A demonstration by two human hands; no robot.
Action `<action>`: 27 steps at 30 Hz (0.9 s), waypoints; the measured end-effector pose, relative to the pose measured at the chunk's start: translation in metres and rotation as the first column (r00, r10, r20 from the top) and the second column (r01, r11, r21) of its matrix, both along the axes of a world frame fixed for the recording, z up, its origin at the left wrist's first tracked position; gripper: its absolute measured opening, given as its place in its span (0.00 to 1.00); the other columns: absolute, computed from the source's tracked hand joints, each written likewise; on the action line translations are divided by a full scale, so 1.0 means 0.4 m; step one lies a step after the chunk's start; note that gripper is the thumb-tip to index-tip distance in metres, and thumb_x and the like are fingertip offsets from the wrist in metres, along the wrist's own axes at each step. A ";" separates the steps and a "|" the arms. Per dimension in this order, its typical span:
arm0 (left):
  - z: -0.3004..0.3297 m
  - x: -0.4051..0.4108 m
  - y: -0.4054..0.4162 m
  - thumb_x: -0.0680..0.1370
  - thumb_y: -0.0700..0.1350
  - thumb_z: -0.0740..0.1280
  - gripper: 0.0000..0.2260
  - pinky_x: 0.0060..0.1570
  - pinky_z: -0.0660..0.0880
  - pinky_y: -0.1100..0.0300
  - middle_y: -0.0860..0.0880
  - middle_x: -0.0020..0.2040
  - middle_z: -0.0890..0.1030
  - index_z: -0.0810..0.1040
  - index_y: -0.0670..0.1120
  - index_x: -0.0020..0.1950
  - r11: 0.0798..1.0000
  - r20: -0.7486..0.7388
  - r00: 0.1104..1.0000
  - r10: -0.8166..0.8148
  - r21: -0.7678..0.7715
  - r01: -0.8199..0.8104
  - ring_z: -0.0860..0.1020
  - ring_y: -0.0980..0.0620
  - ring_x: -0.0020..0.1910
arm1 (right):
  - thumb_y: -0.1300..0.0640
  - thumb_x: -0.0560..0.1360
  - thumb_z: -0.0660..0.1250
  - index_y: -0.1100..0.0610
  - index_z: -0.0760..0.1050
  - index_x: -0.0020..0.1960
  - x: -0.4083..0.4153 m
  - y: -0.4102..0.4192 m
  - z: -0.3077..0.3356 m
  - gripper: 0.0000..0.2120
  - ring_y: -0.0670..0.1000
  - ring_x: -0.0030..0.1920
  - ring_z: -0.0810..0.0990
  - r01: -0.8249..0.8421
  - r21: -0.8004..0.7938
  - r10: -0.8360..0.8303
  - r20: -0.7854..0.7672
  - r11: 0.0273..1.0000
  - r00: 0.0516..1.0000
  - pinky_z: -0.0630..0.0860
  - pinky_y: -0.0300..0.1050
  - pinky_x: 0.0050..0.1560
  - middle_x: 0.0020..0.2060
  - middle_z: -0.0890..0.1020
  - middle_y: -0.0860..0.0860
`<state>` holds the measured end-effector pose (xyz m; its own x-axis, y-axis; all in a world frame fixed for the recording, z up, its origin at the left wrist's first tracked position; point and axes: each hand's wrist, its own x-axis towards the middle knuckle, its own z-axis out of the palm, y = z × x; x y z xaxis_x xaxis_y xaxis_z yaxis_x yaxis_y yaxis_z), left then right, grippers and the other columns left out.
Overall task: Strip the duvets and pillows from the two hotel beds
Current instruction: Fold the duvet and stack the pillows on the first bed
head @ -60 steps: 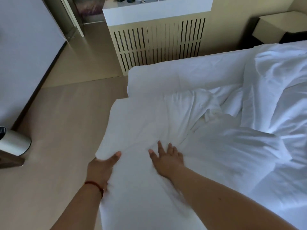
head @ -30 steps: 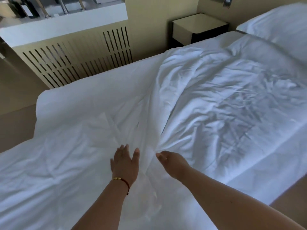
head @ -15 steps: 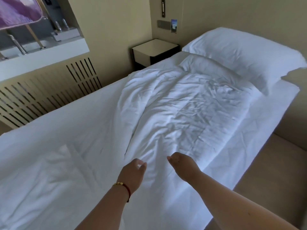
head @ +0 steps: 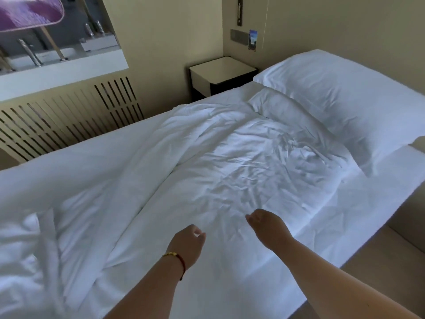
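Observation:
A crumpled white duvet (head: 241, 162) lies along the middle of the bed, over the white sheet (head: 92, 153). A large white pillow (head: 345, 97) rests at the head of the bed, at the right. My left hand (head: 188, 245), with a red cord on its wrist, hovers over the near edge of the duvet, fingers loosely curled and holding nothing. A little to the right and farther in, my right hand (head: 266, 226) also hangs loosely curled above the duvet, holding nothing.
Bunched white linen (head: 27, 249) lies at the bed's near left. A bedside table (head: 220, 74) stands in the corner beyond the bed. A slatted panel (head: 69, 120) runs along the far side. Beige floor (head: 379, 261) shows at the right.
My view has swung from the foot of the bed to its head, bringing the pillow into sight. Both hands have left the linen they pressed and now hover over the duvet.

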<state>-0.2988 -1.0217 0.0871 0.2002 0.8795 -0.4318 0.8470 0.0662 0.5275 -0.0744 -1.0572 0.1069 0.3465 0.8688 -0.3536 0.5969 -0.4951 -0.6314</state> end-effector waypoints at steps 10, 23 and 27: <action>-0.023 -0.026 0.135 0.81 0.52 0.57 0.16 0.52 0.70 0.60 0.45 0.55 0.78 0.75 0.42 0.59 0.979 -0.075 0.981 0.181 0.112 -0.172 0.76 0.48 0.54 | 0.46 0.80 0.56 0.54 0.70 0.48 0.021 0.229 -0.026 0.12 0.45 0.32 0.67 -0.232 -0.115 0.244 0.100 0.966 0.965 0.68 0.42 0.44 0.33 0.70 0.51; -0.186 -0.237 0.412 0.83 0.54 0.52 0.22 0.61 0.69 0.54 0.42 0.64 0.76 0.72 0.40 0.66 0.970 -0.204 0.949 0.240 0.022 -0.241 0.73 0.44 0.64 | 0.46 0.80 0.54 0.56 0.71 0.47 -0.139 0.611 -0.147 0.16 0.54 0.44 0.74 -0.451 -0.218 0.498 0.275 0.866 0.823 0.72 0.46 0.48 0.34 0.70 0.48; -0.254 -0.242 0.489 0.83 0.52 0.54 0.19 0.56 0.70 0.54 0.40 0.60 0.77 0.73 0.39 0.62 0.957 -0.106 0.954 0.282 -0.040 -0.287 0.75 0.41 0.60 | 0.46 0.81 0.52 0.59 0.74 0.55 -0.181 0.748 -0.189 0.20 0.57 0.54 0.77 -0.613 -0.187 0.635 0.352 0.768 0.688 0.72 0.47 0.52 0.47 0.77 0.54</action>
<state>-0.3958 -0.8260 -0.0147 -0.1004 0.8685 -0.4854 0.8363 0.3380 0.4317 -0.1467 -0.7579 0.0313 -0.1565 0.9179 -0.3648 0.9595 0.0537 -0.2766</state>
